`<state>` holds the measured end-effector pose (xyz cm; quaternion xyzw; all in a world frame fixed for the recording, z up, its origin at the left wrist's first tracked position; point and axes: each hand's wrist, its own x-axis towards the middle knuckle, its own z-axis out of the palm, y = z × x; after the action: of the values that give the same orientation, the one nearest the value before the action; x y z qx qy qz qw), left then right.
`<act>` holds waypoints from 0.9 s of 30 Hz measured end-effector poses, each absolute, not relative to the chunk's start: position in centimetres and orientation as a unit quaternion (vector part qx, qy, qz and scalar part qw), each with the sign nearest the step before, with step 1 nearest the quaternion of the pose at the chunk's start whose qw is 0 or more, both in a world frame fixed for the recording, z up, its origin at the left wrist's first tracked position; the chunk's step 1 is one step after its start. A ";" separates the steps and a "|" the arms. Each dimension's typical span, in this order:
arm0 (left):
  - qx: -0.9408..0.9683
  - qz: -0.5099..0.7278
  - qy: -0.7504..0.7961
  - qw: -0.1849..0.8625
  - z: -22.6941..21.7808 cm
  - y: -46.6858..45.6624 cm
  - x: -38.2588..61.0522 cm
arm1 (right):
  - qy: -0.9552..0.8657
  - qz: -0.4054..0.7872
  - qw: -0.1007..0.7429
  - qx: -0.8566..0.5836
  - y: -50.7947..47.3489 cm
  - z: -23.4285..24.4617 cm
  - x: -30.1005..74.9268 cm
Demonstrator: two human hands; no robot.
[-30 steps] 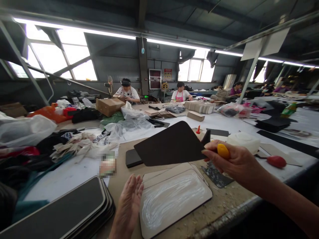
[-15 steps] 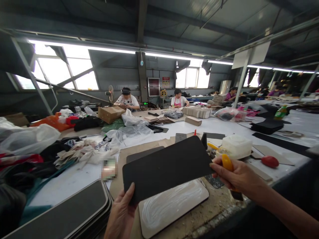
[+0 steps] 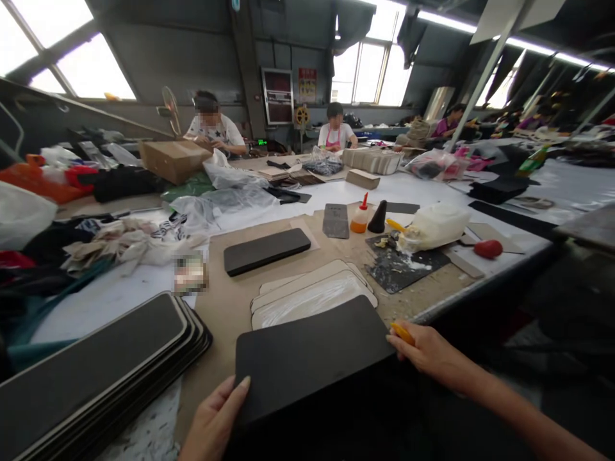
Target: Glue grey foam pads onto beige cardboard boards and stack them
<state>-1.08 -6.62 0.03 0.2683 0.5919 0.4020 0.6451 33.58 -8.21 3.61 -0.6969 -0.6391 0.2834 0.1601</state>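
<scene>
Wall poster (image 3: 307, 85): right of framed panel (image 3: 277, 96), letters too small.
Green sign (image 3: 262, 142): below this panel, unreadable.
Grey plate (image 3: 335, 221): nearer than panel, marks unclear.

1. Foreground sheet (image 3: 312, 358): plain charcoal black.
2. Panels (image 3: 307, 306) behind it: beige, dark-edged, the front one streaked glossy white.
3. Stack (image 3: 106, 362) at left: dark grey top, pale border.
4. Small bottle (image 3: 359, 223): orange lower part, red tip.
5. Cone (image 3: 378, 219): black.
6. Mat (image 3: 396, 272): black, mottled with white.
7. Tool (image 3: 402, 333) at right: visible part yellow.
8. Background shirt (image 3: 228, 133): white, dark stars.
9. Apron (image 3: 332, 138): pink.
</scene>
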 end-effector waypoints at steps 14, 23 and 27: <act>0.606 0.180 0.720 0.286 0.7 -1.0 1.8 | -0.635 0.140 -0.049 -0.758 1.5 2.8 34.9; 0.589 0.180 0.734 0.286 -0.4 -0.7 1.3 | -0.639 0.162 -0.043 -0.751 1.6 1.3 34.9; 0.583 0.218 0.718 0.313 -2.5 -0.4 0.5 | -0.650 0.159 -0.017 -0.743 1.6 0.9 35.0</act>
<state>0.55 -0.38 -2.53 0.5829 0.7177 0.2178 0.3127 34.97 1.58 0.94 -0.7430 -0.6498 0.1593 -0.0171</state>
